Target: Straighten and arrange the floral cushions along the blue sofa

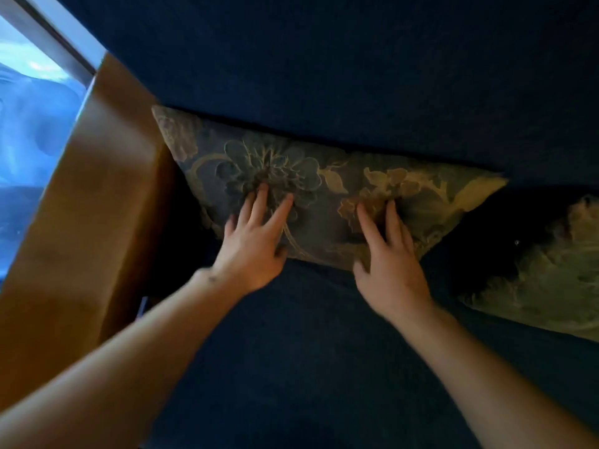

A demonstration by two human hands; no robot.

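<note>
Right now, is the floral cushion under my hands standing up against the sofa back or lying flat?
Standing: the floral cushion leans against the sofa back, its lower edge on the seat.

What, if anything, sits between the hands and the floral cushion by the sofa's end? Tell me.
Nothing visible does. The left hand and right hand both lie flat on the floral cushion, fingers spread, pressing it toward the blue sofa's backrest. A second cushion lies apart to the right, clear of both hands.

Woven brocade cushion (324, 189), matt napped sofa (324, 59), smooth tan armrest (90, 205).
</note>
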